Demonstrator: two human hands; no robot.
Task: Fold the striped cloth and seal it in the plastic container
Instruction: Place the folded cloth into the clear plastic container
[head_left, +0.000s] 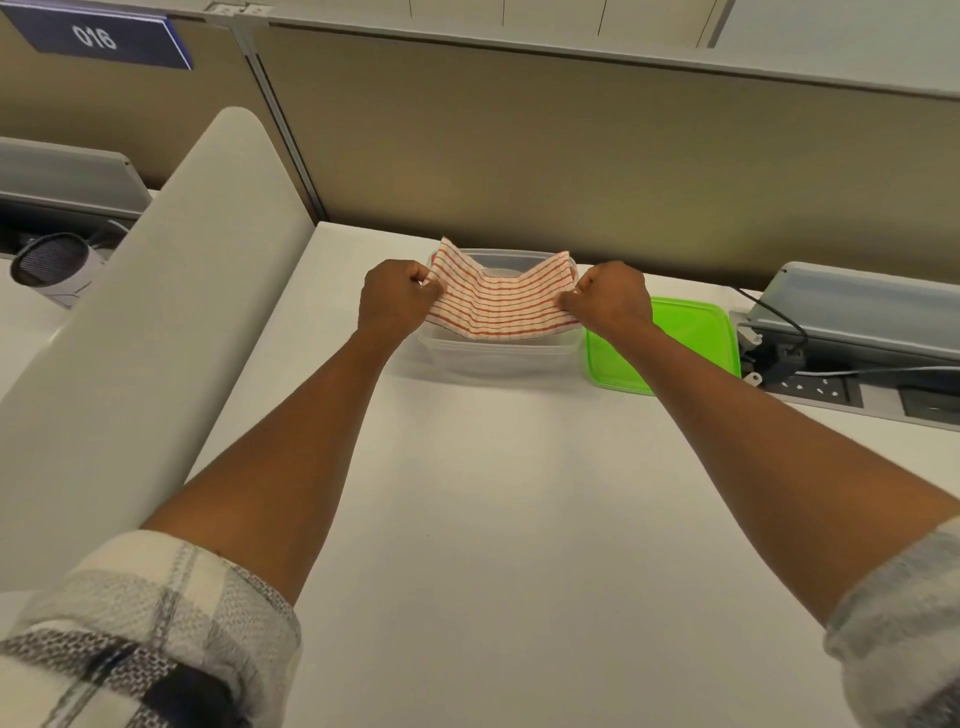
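A folded white cloth with red stripes (498, 301) hangs between both hands, sagging in the middle over the open clear plastic container (498, 356). My left hand (397, 299) pinches the cloth's left edge. On the right edge, my right hand (613, 301) grips it the same way. The container stands on the white desk near the partition. Its green lid (691, 332) lies flat on the desk just to the right of it, partly under my right forearm.
A beige partition wall (519, 156) runs behind the container. A white curved divider (156, 338) borders the desk on the left, with a small fan (52, 260) beyond it. At the right are a grey cable tray, a black plug and power sockets (810, 387).
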